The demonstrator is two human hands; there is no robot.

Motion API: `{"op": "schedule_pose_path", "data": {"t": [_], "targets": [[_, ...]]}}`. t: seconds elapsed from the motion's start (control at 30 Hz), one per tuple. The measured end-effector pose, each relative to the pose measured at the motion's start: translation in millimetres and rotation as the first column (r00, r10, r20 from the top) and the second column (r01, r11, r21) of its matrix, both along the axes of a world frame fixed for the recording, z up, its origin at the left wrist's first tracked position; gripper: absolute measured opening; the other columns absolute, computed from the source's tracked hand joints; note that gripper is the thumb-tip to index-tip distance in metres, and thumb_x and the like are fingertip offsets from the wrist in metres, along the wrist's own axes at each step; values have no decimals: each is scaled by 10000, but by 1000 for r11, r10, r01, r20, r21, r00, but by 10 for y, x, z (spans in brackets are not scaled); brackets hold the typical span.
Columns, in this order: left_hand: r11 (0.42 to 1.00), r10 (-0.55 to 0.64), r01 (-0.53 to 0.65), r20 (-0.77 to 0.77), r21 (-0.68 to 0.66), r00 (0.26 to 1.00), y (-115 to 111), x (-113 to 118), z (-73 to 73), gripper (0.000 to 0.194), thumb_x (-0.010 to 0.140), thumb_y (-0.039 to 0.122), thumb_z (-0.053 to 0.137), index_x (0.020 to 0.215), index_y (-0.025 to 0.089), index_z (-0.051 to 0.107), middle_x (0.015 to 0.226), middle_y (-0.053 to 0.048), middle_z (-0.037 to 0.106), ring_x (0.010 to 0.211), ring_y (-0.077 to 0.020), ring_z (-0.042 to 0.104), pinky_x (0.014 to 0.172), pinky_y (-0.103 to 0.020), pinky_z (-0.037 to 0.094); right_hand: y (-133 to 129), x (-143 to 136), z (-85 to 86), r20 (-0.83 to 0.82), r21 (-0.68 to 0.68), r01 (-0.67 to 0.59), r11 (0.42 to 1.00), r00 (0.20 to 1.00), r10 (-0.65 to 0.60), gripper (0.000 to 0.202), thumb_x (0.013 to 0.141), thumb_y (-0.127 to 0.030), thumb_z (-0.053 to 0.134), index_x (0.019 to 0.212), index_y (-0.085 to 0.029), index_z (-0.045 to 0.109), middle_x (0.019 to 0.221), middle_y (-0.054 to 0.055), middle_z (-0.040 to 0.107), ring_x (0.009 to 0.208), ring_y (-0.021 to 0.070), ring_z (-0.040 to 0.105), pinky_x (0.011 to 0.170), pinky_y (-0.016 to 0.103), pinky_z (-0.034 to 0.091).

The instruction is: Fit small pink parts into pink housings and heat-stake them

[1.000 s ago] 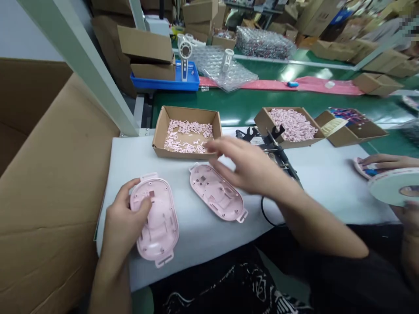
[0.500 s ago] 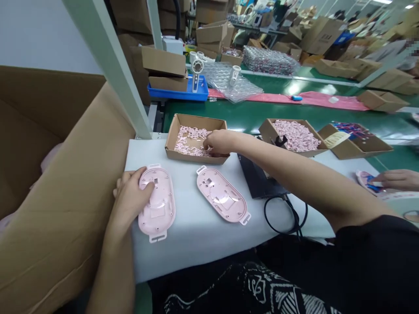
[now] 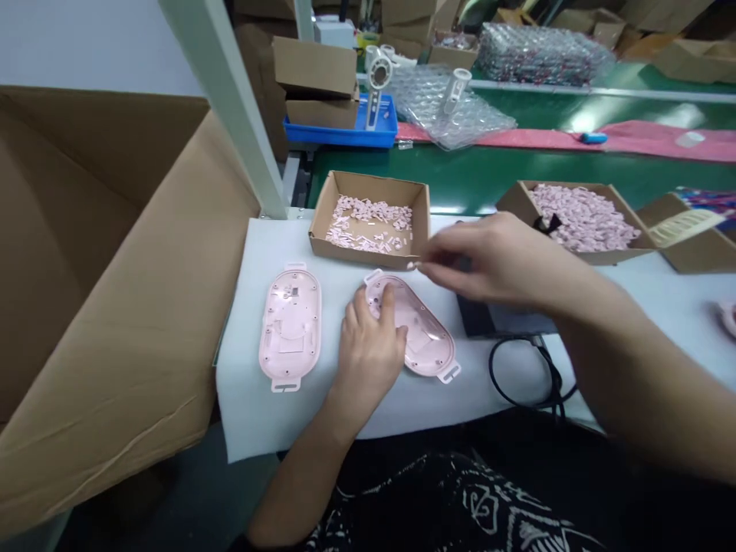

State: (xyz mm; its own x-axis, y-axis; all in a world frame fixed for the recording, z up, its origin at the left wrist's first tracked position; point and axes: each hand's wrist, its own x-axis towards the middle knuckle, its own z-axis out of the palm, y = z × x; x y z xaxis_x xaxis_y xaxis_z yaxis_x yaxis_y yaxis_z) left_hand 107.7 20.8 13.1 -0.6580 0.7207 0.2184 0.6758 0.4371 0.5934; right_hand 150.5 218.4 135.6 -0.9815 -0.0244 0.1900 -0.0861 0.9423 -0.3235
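Note:
My left hand (image 3: 371,345) lies over the left edge of a tilted pink plastic shell (image 3: 428,349), gripping it with the fingers near its upper end and the thumb over its inside. My right hand (image 3: 488,257) is closed in a pinch on a small pink plastic piece (image 3: 412,265), just above the shell's upper end. Close by is a shallow cardboard box (image 3: 368,255) holding loose small pink pieces (image 3: 376,211). A second pink shell (image 3: 290,326) rests on the white sheet to the left, open side up, touched by neither hand.
A large carton (image 3: 138,307) stands at the left beside a pale metal post (image 3: 241,115). A dark device with a black cable (image 3: 523,402) sits under my right forearm. Further right is a box heaped with pink parts (image 3: 580,218). A blue tray (image 3: 345,136) stands behind.
My left hand has let go of the left shell and moved right onto the other one. My right hand has come out of the cardboard box with a small pink piece. The view has shifted.

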Motion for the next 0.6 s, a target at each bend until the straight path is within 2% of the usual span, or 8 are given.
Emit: {"op": "schedule_pose_path", "data": {"t": [0.03, 0.1, 0.17, 0.2, 0.27, 0.33, 0.43, 0.6], "targets": [[999, -9, 8, 29, 35, 1000, 0, -30, -20, 741, 901, 231, 668, 1558, 174, 331, 1455, -229, 401, 1340, -399, 488, 1106, -583, 466, -92, 178, -62, -25, -158, 34, 987, 999, -39, 86, 927, -264, 652, 885, -217, 711, 744, -23, 702, 622, 116, 615, 610, 267, 450], [992, -13, -4, 128, 130, 992, -11, -84, -59, 848, 882, 216, 691, 1592, 221, 227, 1407, -184, 424, 1330, -329, 521, 1108, -489, 500, -290, 437, -277, 1, -438, 124, 890, 991, -137, 81, 945, -282, 660, 914, -228, 711, 765, -38, 716, 635, 100, 635, 585, 241, 465], [971, -23, -43, 271, 236, 962, -20, -114, -113, 899, 874, 221, 699, 1606, 271, 179, 1414, -160, 440, 1344, -308, 525, 1100, -453, 517, -464, 544, -551, 47, -573, 213, 792, 972, -228, 114, 960, -293, 650, 894, -217, 705, 806, -25, 722, 672, 104, 638, 614, 245, 481], [959, -40, -61, 341, 278, 939, -24, -118, -143, 893, 881, 233, 693, 1608, 289, 178, 1438, -155, 447, 1361, -310, 516, 1102, -452, 516, -533, 548, -682, 52, -599, 244, 762, 962, -267, 126, 961, -288, 647, 878, -210, 702, 821, -15, 720, 692, 110, 635, 641, 254, 486], [943, -81, -74, 440, 324, 894, -29, -113, -195, 876, 892, 254, 686, 1612, 297, 188, 1483, -151, 467, 1378, -318, 509, 1105, -455, 515, -632, 495, -887, 27, -609, 280, 742, 942, -333, 121, 950, -257, 644, 858, -199, 698, 824, -2, 706, 723, 121, 625, 685, 269, 482], [945, -95, -72, 478, 319, 873, -36, -101, -223, 869, 892, 260, 689, 1612, 277, 202, 1501, -158, 485, 1373, -323, 521, 1095, -456, 524, -688, 411, -997, 9, -582, 300, 756, 932, -362, 106, 937, -228, 637, 858, -197, 700, 826, 4, 696, 756, 130, 627, 715, 275, 474], [942, -76, -101, 496, 320, 865, -50, -88, -228, 867, 874, 268, 714, 1599, 276, 240, 1522, -148, 483, 1384, -326, 517, 1099, -456, 524, -718, 319, -1036, 34, -530, 338, 778, 925, -379, 115, 930, -218, 620, 846, -196, 695, 832, 12, 694, 774, 141, 625, 720, 283, 461], [924, -99, -112, 514, 365, 852, -76, -76, -223, 835, 861, 272, 723, 1570, 287, 282, 1527, -143, 474, 1382, -321, 521, 1101, -451, 524, -720, 289, -992, 105, -473, 387, 792, 917, -385, 136, 918, -269, 644, 802, -201, 667, 800, 4, 666, 735, 147, 597, 694, 301, 449]]}}
